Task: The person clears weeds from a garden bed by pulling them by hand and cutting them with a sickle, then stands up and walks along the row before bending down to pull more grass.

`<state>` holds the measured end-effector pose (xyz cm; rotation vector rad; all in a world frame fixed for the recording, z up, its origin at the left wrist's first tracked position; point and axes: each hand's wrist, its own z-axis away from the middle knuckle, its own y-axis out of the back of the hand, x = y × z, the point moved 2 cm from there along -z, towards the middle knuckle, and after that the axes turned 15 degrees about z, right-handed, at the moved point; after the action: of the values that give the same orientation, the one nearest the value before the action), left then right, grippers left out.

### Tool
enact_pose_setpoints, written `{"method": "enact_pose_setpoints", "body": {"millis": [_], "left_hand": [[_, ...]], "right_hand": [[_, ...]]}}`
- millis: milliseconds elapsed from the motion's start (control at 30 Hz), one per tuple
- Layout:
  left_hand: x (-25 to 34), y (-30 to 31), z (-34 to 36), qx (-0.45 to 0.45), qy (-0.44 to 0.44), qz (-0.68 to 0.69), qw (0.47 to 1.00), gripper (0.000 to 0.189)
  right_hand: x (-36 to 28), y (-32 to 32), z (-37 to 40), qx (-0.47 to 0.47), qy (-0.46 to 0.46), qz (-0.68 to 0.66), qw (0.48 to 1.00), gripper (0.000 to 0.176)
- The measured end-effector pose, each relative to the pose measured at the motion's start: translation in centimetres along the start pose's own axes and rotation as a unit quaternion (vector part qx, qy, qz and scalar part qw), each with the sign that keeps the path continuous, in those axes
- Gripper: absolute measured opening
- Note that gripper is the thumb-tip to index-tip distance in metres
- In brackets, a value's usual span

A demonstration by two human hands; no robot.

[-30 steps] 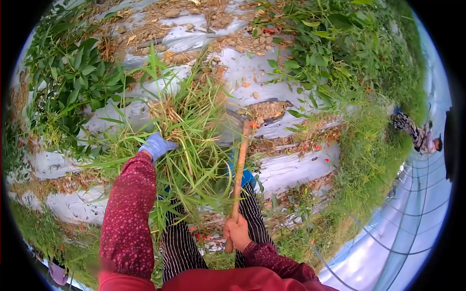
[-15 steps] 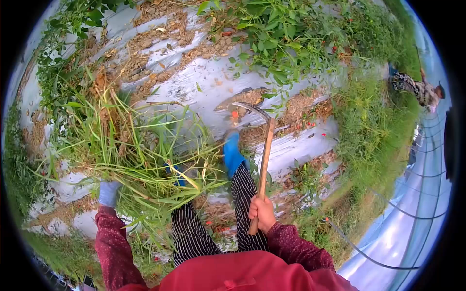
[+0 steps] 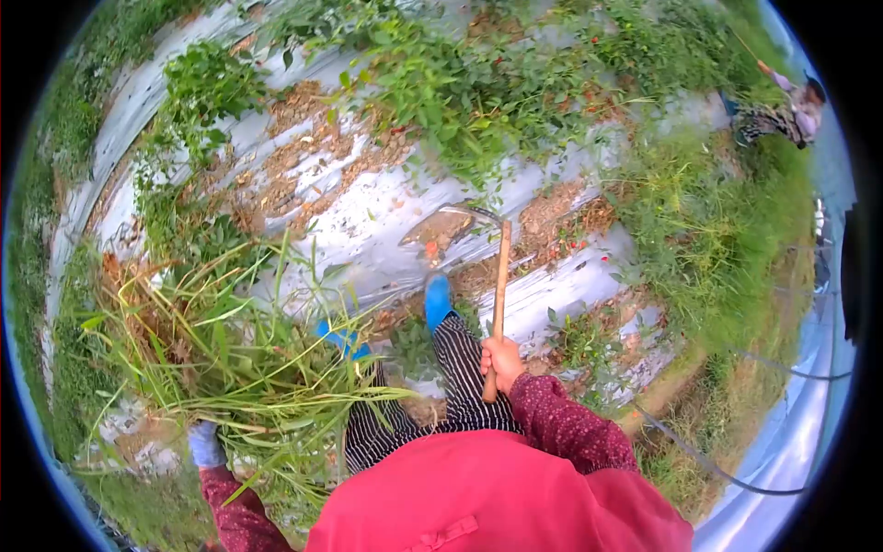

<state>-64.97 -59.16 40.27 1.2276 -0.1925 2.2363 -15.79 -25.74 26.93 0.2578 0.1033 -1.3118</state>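
My left hand (image 3: 207, 445), in a pale glove, grips a big bundle of uprooted grassy weeds (image 3: 230, 359) at the lower left. Brown, soil-covered roots show at the bundle's far left end, and long green blades hang over my left leg. The fingers are partly hidden by the stems. My bare right hand (image 3: 502, 362) is closed around the wooden handle of a sickle (image 3: 501, 294), near its lower end. The sickle's curved metal blade points left, above the plastic-covered ground ahead of my right blue shoe (image 3: 439, 302).
Silvery plastic mulch (image 3: 354, 225) with soil-filled tears covers the ground. Leafy pepper plants (image 3: 451, 101) with some red fruit grow ahead. Tall grass (image 3: 708, 221) stands to the right, beside a black hose (image 3: 704, 460) and blue sheeting (image 3: 782, 423). Another person (image 3: 782, 115) is at the far right.
My left hand has carried the weed bundle left and closer to my body, uncovering more of my left shoe. The view has shifted. The far person's arm is now stretched out.
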Motion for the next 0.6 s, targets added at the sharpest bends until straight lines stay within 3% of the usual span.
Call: {"method": "enact_pose_setpoints", "body": {"millis": [33,67,167,233,267,300,333,367,400,467,533,600], "left_hand": [[4.1,-4.3,1.9,0.036,-0.034,0.019,0.999,0.036],[4.6,-3.8,2.0,0.043,-0.025,0.040,0.998,0.042],[7.0,-2.5,0.9,0.004,-0.050,0.028,0.998,0.034],[9.2,-0.8,-0.9,-0.002,-0.160,-0.064,0.985,0.031],[10.5,0.8,-1.9,-0.008,-0.161,-0.068,0.985,0.031],[12.5,1.7,-3.5,-0.021,-0.233,-0.412,0.881,0.030],[14.8,0.3,-4.4,-0.027,-0.283,-0.697,0.659,0.030],[16.6,-1.2,-5.4,-0.059,-0.248,-0.454,0.854,0.029],[18.6,-4.2,-6.0,-0.093,-0.184,-0.165,0.965,0.028],[20.3,-4.0,-9.1,-0.103,-0.247,-0.250,0.931,0.030],[21.7,-4.1,-12.0,-0.120,-0.245,-0.278,0.921,0.029],[22.5,-6.1,-13.0,-0.146,-0.260,-0.196,0.934,0.028]], "right_hand": [[-0.6,0.9,0.3,-0.006,0.010,-0.013,1.000,0.010],[-1.6,1.6,0.9,0.012,0.011,0.018,1.000,0.011],[-2.0,4.2,0.8,0.007,0.054,0.005,0.999,0.011],[-2.1,6.0,0.9,0.032,0.056,0.059,0.996,0.011],[-1.6,6.6,1.2,0.033,0.053,0.052,0.997,0.011],[-1.5,7.1,1.4,0.049,0.063,0.050,0.996,0.011],[-1.4,7.6,1.7,0.067,0.076,0.043,0.994,0.011],[-1.1,8.0,2.3,0.077,0.074,0.033,0.994,0.011],[-0.8,8.2,2.9,0.082,0.083,0.018,0.993,0.011],[1.1,8.4,3.4,0.112,0.067,-0.002,0.991,0.010],[2.9,8.1,4.5,0.133,0.075,-0.024,0.988,0.009],[4.5,7.6,6.1,0.142,0.053,-0.079,0.985,0.010]]}}
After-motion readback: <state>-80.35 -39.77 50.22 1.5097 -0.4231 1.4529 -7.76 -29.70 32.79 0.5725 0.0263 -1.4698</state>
